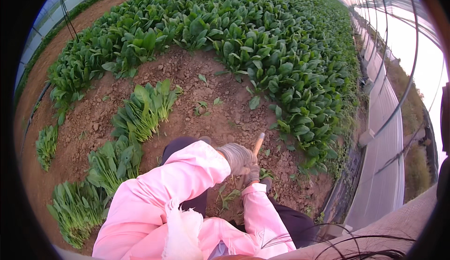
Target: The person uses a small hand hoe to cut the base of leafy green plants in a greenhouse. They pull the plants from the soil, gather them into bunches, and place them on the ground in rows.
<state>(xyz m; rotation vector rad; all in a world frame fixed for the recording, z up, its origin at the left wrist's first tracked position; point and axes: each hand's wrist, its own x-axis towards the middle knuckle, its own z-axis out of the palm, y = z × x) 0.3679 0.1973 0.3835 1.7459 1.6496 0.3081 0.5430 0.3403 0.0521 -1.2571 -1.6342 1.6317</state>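
Note:
My left hand (233, 157), in a grey knit glove, reaches across in front of me with its fingers curled downward. What those fingers hold, if anything, is hidden. Pressed close beside it is my right hand (252, 174), gloved too and closed around a tool with a wooden handle (258, 144). The light-tipped end of the handle points up and away from me; the tool's working end cannot be made out under the hands. Loose green leaves (228, 197) lie on the soil just below my hands.
Cut bunches of leafy greens lie in a row to my left: one bunch (146, 107), another (112, 164), a nearer one (77, 211) and a small one (47, 145). Standing greens (300, 82) curve round ahead and right. A plastic greenhouse wall (382, 152) with hoops borders the right.

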